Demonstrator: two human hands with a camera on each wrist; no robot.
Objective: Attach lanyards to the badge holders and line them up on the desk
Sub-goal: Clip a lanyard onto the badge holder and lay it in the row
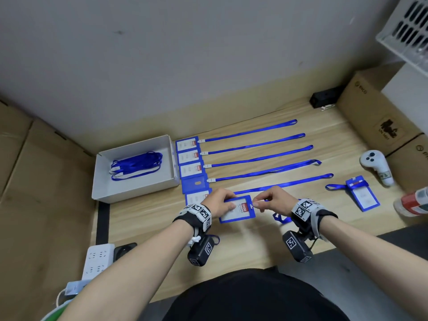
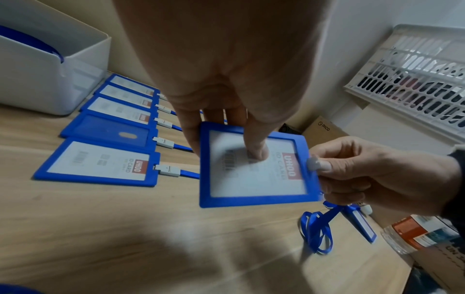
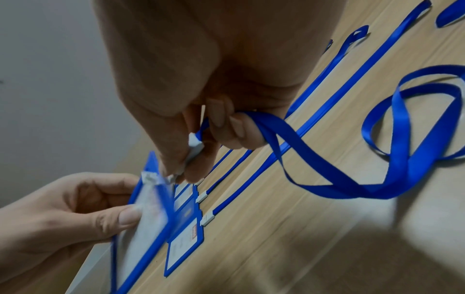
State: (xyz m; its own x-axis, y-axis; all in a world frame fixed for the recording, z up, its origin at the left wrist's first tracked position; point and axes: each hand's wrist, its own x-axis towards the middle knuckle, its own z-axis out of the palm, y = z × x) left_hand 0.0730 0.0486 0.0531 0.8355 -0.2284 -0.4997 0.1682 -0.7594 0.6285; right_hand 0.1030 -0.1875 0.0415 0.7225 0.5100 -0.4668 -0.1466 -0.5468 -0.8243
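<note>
At the centre of the head view, we hold a blue badge holder (image 1: 237, 209) above the wooden desk (image 1: 254, 246). Our left hand (image 1: 218, 202) grips its left end, thumb on the clear face, fingers behind. Our right hand (image 1: 272, 198) pinches a lanyard's white clip (image 3: 193, 157) against its right edge, the blue lanyard (image 3: 377, 159) looping away at right. Above, five finished badges (image 1: 191, 169) lie in a column beside a white box (image 1: 134, 167). Another badge (image 1: 362, 194) sits at right.
</note>
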